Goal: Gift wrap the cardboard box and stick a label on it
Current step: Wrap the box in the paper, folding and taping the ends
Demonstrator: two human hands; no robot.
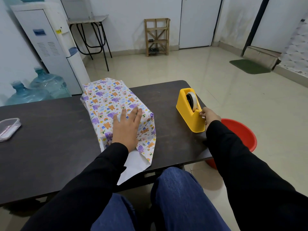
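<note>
**Box buried in paper, tape end unclear**

Cardboard box (115, 100) mid-counter (50, 147), wholly hidden under wrapping paper (147, 147). Left hand (126, 127) flat on top, fingers straight, slightly apart. Right hand (210, 115) at yellow tape dispenser (186, 114), fingers pinched at its cutter; tape strip too thin to see.

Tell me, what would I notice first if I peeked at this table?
The box in bright animal print, in the middle of the dark table, with the left hand pressing flat on top. Next, the yellow dispenser near the table's right edge, where the right hand pinches the tape. A red bucket sits on the floor beside it.
</note>
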